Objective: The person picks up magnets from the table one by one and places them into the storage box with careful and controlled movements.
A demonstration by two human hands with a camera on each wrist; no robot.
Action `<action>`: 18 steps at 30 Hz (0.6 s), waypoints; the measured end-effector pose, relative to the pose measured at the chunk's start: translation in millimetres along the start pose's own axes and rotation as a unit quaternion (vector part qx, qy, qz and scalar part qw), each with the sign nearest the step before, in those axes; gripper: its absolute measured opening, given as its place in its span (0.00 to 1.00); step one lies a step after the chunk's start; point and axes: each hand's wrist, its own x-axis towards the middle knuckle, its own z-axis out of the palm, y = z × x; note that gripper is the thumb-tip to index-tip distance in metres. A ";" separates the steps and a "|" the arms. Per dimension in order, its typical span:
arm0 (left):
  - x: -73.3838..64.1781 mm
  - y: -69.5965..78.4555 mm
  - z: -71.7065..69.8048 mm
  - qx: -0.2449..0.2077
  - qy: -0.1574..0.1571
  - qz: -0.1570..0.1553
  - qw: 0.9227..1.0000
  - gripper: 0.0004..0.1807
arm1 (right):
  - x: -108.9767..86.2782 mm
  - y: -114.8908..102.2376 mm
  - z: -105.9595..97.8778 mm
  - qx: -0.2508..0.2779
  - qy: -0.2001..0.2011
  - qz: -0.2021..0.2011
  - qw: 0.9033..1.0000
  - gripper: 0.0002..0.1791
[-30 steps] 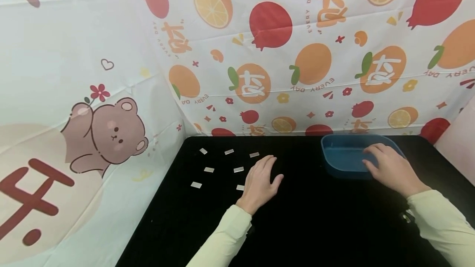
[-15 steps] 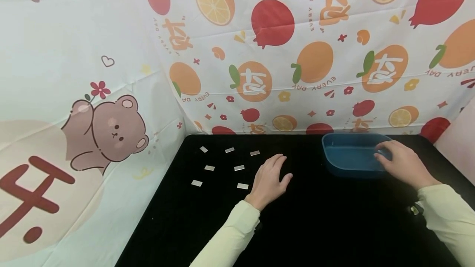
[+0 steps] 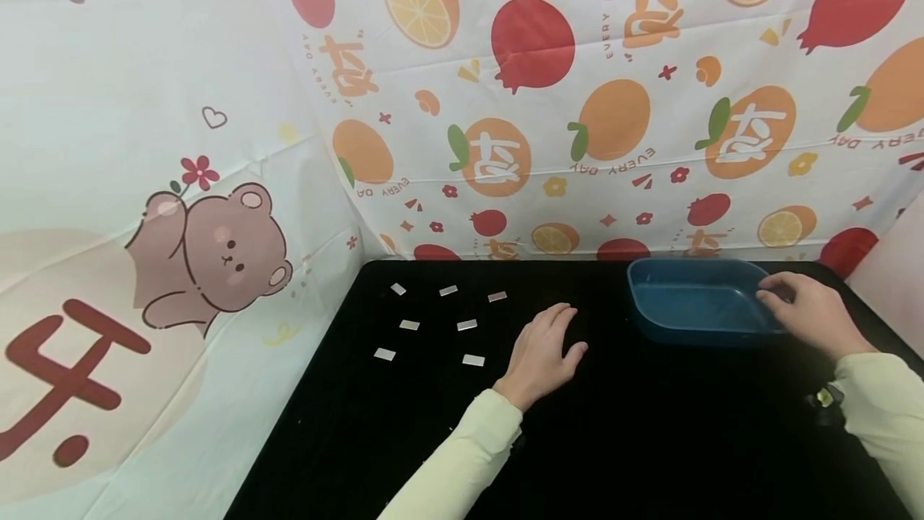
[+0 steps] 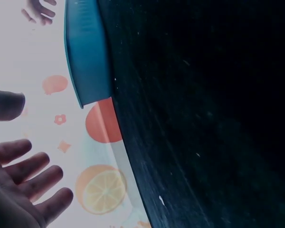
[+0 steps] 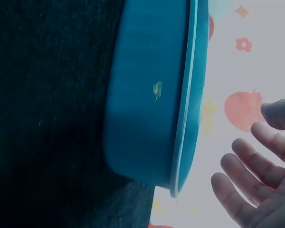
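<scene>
Seven small silvery rectangular pieces (image 3: 467, 326) lie apart on the black bench (image 3: 650, 432), left of the left hand (image 3: 541, 353), whose loosely spread fingers hold nothing. The right hand (image 3: 817, 314), relaxed and empty, hovers near the rounded blue plastic container (image 3: 696, 334) at the back.

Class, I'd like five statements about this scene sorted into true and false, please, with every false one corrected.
1. Seven small strips lie on the black table. True.
2. In the head view, the blue box stands left of the strips. False: it stands to their right.
3. The right hand is nearer to the blue box than the left hand is. True.
4. The left hand is gripping one of the strips. False: it holds nothing, its fingers spread.
5. The patterned cloth behind the table shows printed fruit. True.
</scene>
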 end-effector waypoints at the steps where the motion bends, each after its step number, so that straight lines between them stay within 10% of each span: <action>1: 0.7 0.7 0.4 -0.003 -0.001 0.001 1.000 0.27 | 0.5 1.6 -0.6 0.000 0.001 0.005 1.000 0.15; 18: 5.3 8.4 5.0 -0.002 -0.005 0.005 1.000 0.27 | 4.6 28.4 -3.1 -0.008 0.009 0.084 0.996 0.17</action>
